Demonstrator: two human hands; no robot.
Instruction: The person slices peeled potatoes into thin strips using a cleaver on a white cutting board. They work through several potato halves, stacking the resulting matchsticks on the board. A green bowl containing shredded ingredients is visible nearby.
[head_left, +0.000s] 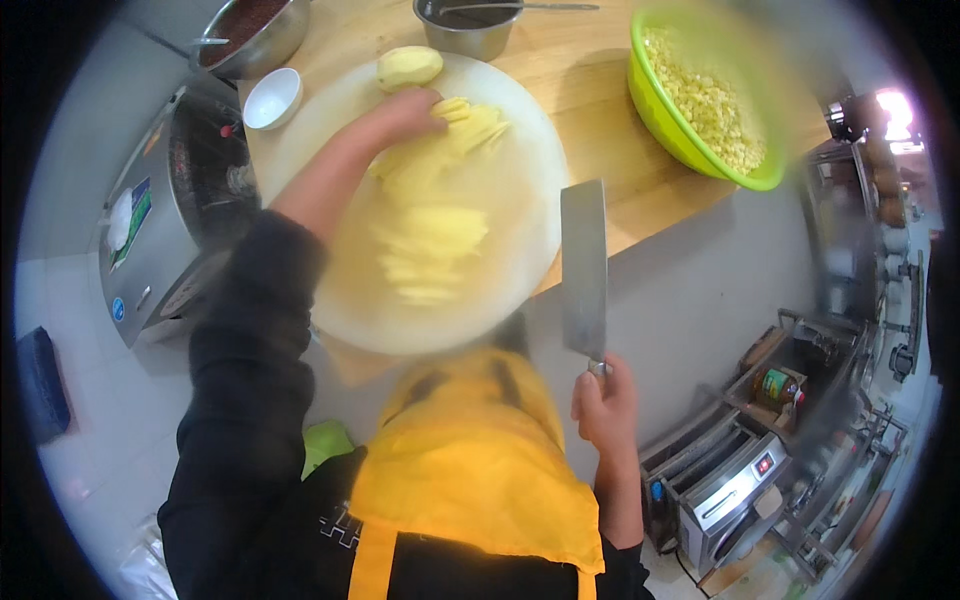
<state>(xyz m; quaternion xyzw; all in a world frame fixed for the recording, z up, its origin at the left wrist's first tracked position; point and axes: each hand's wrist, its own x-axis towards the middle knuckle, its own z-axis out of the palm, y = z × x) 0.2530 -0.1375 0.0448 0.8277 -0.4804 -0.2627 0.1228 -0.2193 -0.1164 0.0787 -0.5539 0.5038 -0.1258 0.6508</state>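
Note:
My left hand (411, 116) reaches over the upper part of a round white cutting board (525, 187), its fingers at the edge of a spread of yellow potato slices (476, 127). Whether it grips any of them I cannot tell. A whole peeled potato (409, 67) lies just beyond that hand. Nearer to me on the board is a second group of slices (435, 255), somewhat blurred. My right hand (606, 401) is closed around the handle of a cleaver (584, 266), whose broad blade points away from me, off the board's right side.
A green plastic bowl (660, 112) of diced yellow pieces stands on the wooden table (592, 75) at right. Along the far side are a metal pot (471, 37), a small white bowl (272, 99) and a steel bowl (289, 37) with dark red contents. Kitchen equipment stands lower right.

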